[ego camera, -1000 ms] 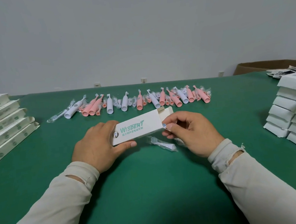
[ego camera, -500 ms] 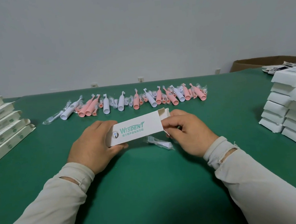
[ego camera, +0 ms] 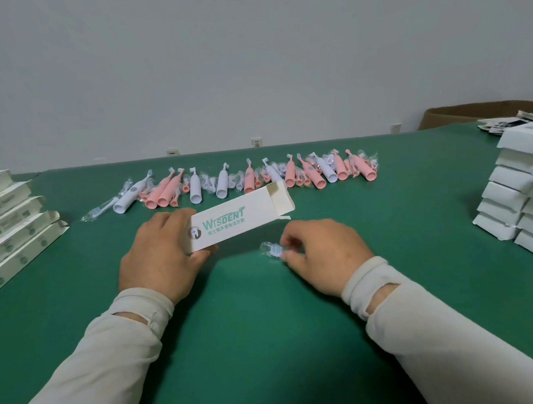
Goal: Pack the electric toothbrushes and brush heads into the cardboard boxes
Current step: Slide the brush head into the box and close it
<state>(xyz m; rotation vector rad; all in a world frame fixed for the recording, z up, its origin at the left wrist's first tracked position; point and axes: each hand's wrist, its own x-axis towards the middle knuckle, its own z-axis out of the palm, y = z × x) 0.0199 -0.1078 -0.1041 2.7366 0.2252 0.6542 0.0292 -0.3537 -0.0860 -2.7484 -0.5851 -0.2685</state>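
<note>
My left hand (ego camera: 159,255) grips the near end of a white cardboard box (ego camera: 238,219) printed with green lettering. The box is tilted up to the right and its far end flap stands open. My right hand (ego camera: 321,251) is down on the green table, pinching a brush head in a clear wrapper (ego camera: 273,250) just below the box. Across the table behind lies a row of pink and white electric toothbrushes (ego camera: 251,181) with wrapped brush heads among them.
A pile of white boxes (ego camera: 7,227) lies at the left edge and a taller stack of white boxes (ego camera: 521,198) at the right. A brown carton (ego camera: 472,114) and loose leaflets (ego camera: 504,125) sit at the far right. The table (ego camera: 267,342) is green.
My right hand has let go of the box's open end and dropped to the wrapped brush head on the table. The left hand still holds the box, now tilted up more.
</note>
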